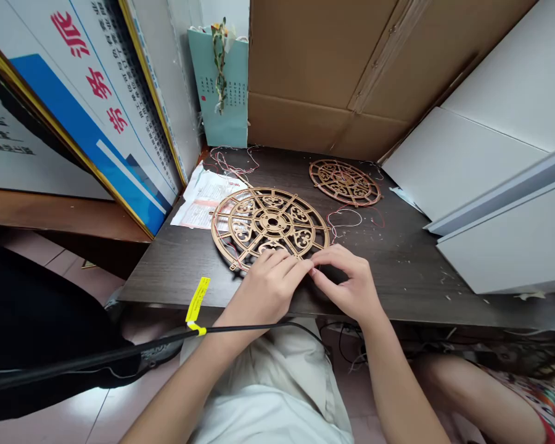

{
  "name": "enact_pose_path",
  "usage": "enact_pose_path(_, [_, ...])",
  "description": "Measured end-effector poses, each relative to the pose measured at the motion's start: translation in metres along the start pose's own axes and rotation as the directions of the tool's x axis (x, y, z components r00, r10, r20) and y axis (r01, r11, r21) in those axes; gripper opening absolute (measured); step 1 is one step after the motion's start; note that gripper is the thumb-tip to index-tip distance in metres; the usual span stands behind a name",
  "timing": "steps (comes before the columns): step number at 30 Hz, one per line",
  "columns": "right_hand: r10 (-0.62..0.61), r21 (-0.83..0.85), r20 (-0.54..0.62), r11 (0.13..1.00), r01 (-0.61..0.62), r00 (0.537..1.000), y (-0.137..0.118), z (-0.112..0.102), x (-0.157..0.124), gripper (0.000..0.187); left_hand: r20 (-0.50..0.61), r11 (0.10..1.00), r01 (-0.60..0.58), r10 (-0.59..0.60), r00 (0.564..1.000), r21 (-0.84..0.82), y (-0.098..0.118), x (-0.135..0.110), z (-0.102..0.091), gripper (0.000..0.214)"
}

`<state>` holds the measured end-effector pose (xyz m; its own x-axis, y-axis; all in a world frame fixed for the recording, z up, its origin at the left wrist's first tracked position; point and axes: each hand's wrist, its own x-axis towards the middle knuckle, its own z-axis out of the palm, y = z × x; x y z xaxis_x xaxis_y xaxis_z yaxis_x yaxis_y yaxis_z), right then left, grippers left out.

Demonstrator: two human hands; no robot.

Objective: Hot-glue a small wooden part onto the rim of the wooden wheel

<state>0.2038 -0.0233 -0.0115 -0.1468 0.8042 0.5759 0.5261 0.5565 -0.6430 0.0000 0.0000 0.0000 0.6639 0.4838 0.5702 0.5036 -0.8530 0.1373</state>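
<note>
A round openwork wooden panel (274,223) with spokes and scroll cut-outs lies on the dark desk, its near edge close to me. My left hand (275,277) is closed over the near rim, fingers curled and covering part of it. Beside it, my right hand (346,280) has thumb and forefinger pinched together at the near right rim, close to the left fingertips. Whatever sits in that pinch is too small to make out. Thin red and white wires (345,217) run from the panel's right side onto the desk.
A second round wooden panel (345,182) lies behind, with wires on it. A printed paper (203,196) is partly under the first panel. Cardboard (324,74), white boxes (494,135) and framed boards (97,92) surround the desk. A black cable (139,348) with a yellow tag crosses my left forearm.
</note>
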Motion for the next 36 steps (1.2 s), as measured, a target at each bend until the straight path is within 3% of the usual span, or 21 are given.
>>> enact_pose_path(15, [0.001, -0.004, 0.084, 1.000, -0.001, 0.996, 0.0012, -0.0012, -0.0010, 0.010, 0.055, 0.999, 0.039, -0.037, 0.998, -0.034, 0.0004, -0.0018, -0.0046, 0.026])
enact_pose_path(36, [0.029, 0.039, 0.046, 0.999, -0.031, 0.999, 0.0012, -0.0007, -0.0013, 0.014, 0.112, 0.997, 0.073, -0.070, 0.991, -0.021, 0.0014, 0.0011, -0.0036, 0.020])
